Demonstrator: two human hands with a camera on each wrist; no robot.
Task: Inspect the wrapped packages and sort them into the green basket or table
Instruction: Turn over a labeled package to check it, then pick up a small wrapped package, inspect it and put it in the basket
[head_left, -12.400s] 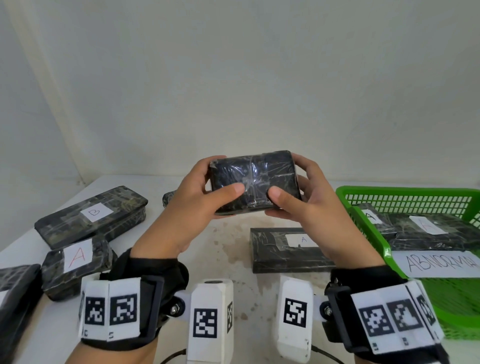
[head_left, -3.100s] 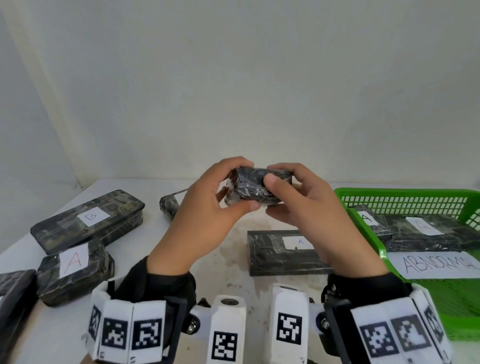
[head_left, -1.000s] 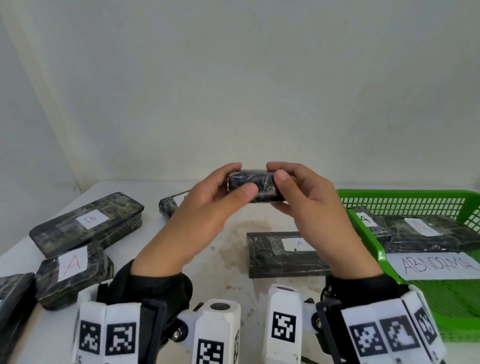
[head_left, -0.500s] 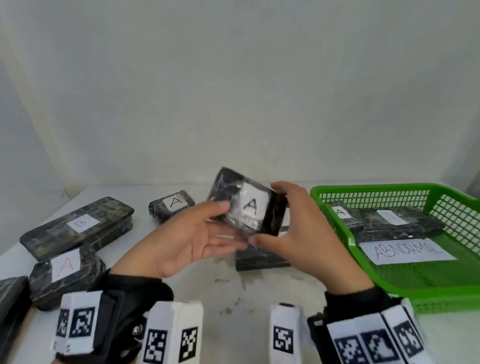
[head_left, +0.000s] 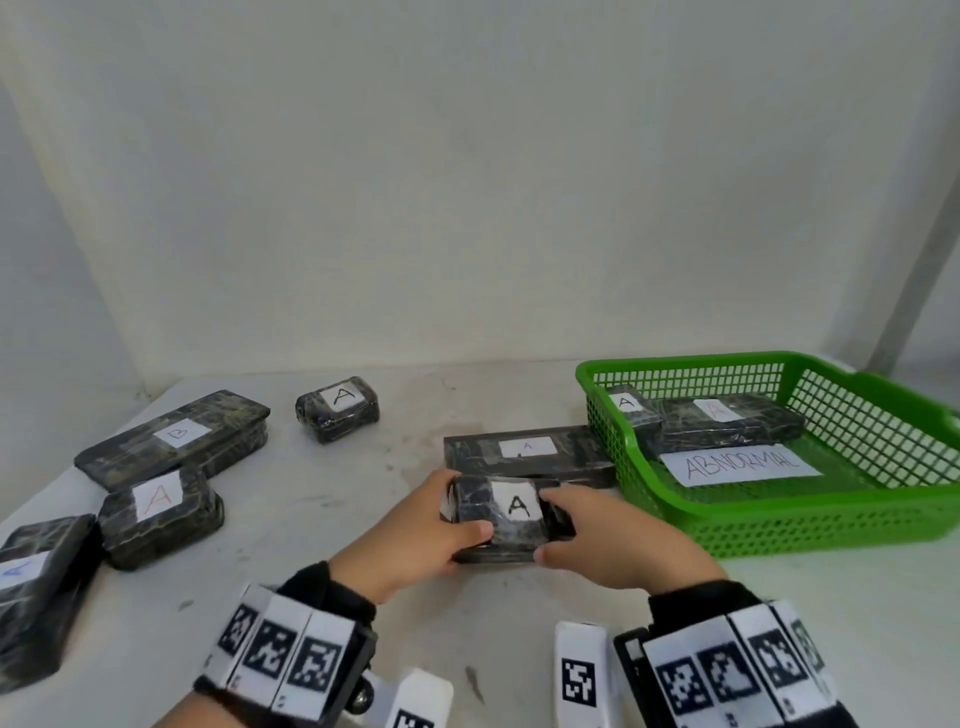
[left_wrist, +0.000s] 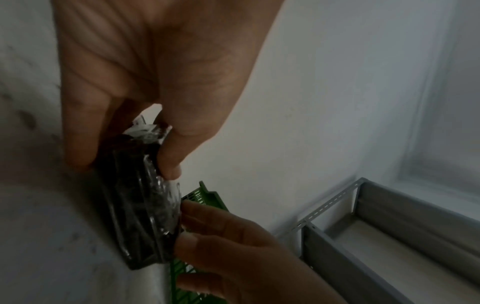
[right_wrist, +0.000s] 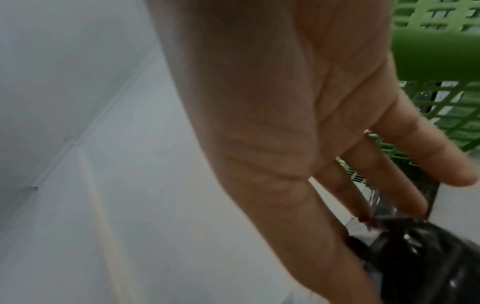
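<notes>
A small black wrapped package with a white "A" label facing up is down at the table, just in front of a long package labelled A. My left hand grips its left end, thumb on the near side. My right hand pinches its right end between thumb and fingers. In the left wrist view the left hand's thumb and fingers clamp the package, with the right hand below. The green basket stands right of the hands and holds two A-labelled packages.
An "ABNORMAL" paper lies in the basket. On the table: a small A package at the back, a long B package, a red-A package and another at the left edge. A grey metal shelf is right of the table.
Both hands have brought the package down from chest height to the table in front of the long package. Its label now faces up instead of being tilted toward me.
</notes>
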